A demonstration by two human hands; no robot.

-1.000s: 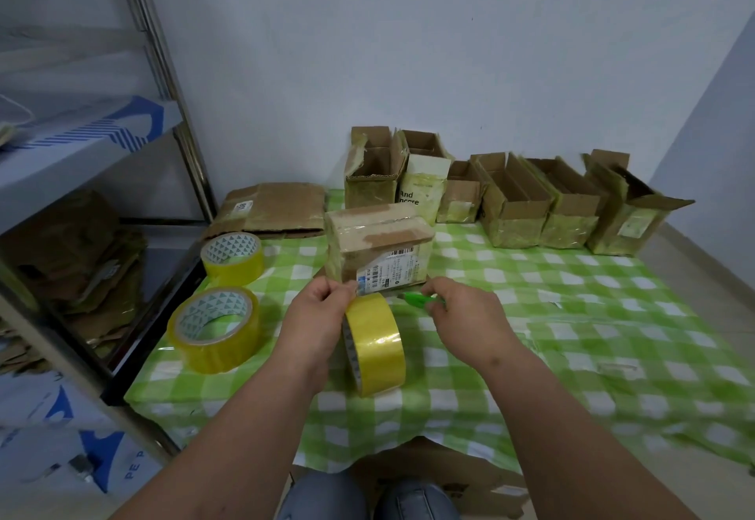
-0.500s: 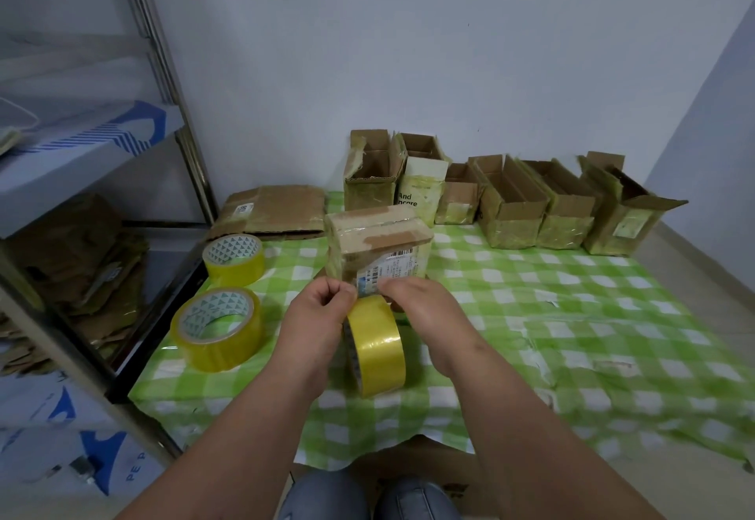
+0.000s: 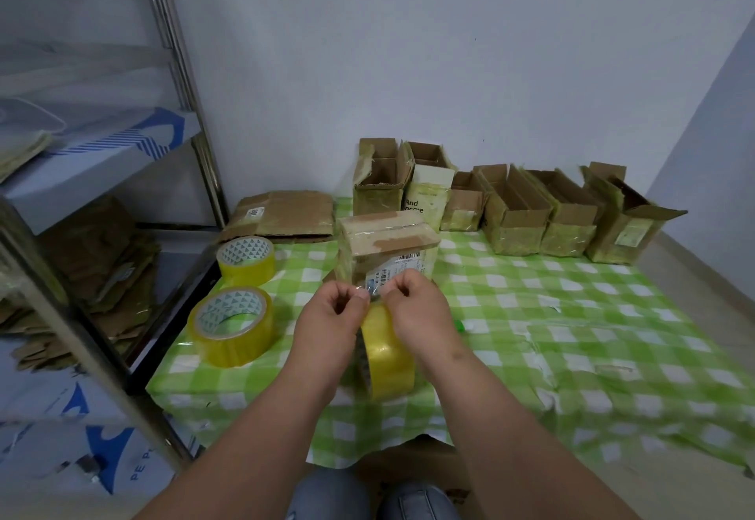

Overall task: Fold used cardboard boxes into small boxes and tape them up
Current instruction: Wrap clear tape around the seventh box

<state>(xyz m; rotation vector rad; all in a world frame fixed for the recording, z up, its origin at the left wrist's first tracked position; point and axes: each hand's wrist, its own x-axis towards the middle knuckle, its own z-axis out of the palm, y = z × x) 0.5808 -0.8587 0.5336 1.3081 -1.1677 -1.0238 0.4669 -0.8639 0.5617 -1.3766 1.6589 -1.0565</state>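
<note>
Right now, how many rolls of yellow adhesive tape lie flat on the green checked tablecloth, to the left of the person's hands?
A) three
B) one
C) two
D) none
C: two rolls of yellow adhesive tape lie flat on the green checked tablecloth, the near roll and the far roll; a third roll stands on edge below the left hand and right hand.
</note>
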